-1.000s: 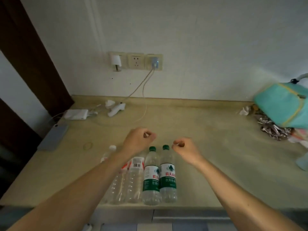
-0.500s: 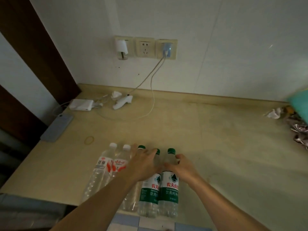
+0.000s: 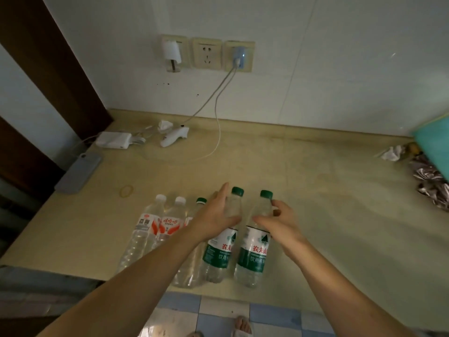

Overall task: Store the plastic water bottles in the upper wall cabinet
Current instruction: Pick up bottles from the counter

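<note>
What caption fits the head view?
Both hands close on two green-capped water bottles at the countertop edge.

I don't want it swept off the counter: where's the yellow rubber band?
In the head view the rubber band lies flat on the counter, left of centre, just behind the white-capped bottles and right of the grey phone.

Five water bottles [image 3: 252, 251]: three green-capped, two white-capped. Three wall sockets [image 3: 207, 54]. Two hands [image 3: 216, 215].
</note>
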Demonstrator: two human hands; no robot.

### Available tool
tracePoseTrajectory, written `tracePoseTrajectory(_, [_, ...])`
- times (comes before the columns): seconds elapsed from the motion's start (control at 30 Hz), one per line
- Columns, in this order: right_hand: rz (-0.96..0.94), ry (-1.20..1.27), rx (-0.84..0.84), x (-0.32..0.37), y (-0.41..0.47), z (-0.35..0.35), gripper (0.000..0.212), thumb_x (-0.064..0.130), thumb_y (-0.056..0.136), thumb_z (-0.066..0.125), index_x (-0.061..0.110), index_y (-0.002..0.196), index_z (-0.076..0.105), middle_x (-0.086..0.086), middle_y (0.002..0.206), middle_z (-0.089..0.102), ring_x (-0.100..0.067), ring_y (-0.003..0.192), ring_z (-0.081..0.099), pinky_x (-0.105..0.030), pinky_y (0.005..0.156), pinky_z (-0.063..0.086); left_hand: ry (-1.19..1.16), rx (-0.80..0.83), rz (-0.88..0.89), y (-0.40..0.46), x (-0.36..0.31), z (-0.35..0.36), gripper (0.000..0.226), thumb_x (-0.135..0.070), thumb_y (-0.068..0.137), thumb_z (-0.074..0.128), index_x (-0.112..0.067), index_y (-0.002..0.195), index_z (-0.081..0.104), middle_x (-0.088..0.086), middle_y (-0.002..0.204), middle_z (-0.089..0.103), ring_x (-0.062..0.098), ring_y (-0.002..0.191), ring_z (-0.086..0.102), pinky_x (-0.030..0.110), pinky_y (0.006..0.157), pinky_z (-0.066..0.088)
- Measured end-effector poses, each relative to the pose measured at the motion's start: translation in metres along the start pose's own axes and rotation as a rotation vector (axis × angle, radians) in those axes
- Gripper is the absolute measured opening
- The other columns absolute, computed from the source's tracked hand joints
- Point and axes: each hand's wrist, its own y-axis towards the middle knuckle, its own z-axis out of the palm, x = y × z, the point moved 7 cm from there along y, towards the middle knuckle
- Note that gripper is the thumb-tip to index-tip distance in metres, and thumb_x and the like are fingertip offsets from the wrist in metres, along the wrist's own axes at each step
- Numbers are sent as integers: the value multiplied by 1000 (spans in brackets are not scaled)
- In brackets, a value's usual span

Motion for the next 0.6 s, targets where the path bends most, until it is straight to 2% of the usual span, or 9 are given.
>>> tracePoseTrajectory(0.1, [-143,40,-108,26,-10,-26,40,15,72,86,29,101,63,8,101,73,2,78,69,-14,62,53,-19,-92,67,4,-25,-18,109,-38,81,83,-28,163,12,-1,153,42,19,132,49,39,109,43])
tracePoseTrajectory(0.13, [-192,47,-138,32,-13,-32,39,12,71,86,27,100,65,5,101,72,0,81,70,-13,64,53,-16,-110,93,4,-33,-22,105,-37,80,85,-24,161,20,-2,150,47,18,132,50,37,107,43])
tracePoseTrajectory(0.2, [-267,-6,-197,44,-23,-41,47,13,70,88,20,111,66,0,110,63,-8,93,65,-23,81,53,-23,-151,150,2,-46,-30,85,-34,78,87,-24,150,43,-3,139,59,16,127,55,31,100,44])
tracePoseTrajectory(0.27, [-335,-74,-246,51,-31,-46,55,15,70,89,19,119,63,1,115,52,-1,96,57,-26,92,48,-52,-192,189,-3,-55,-34,67,-28,77,88,-21,135,56,-1,127,65,18,117,61,31,96,48])
tracePoseTrajectory(0.33, [-384,-90,-275,52,-36,-49,55,15,71,89,20,119,63,3,116,49,0,97,55,-25,96,46,-80,-202,221,-8,-60,-30,66,-22,76,89,-16,133,55,2,125,64,20,114,61,35,99,50])
tracePoseTrajectory(0.47, [-457,-134,-251,46,-39,-46,53,16,73,90,25,116,61,5,118,47,1,103,55,-29,101,47,-78,-265,301,-18,-59,-25,68,-17,76,88,-13,133,52,-1,121,58,16,111,57,26,96,45])
tracePoseTrajectory(0.6, [-446,-139,-253,34,-36,-49,60,21,76,89,19,127,58,5,124,49,-8,107,58,-31,103,48,-62,-286,336,-16,-56,-23,71,-22,75,89,-16,135,51,-8,119,53,9,109,53,20,93,40])
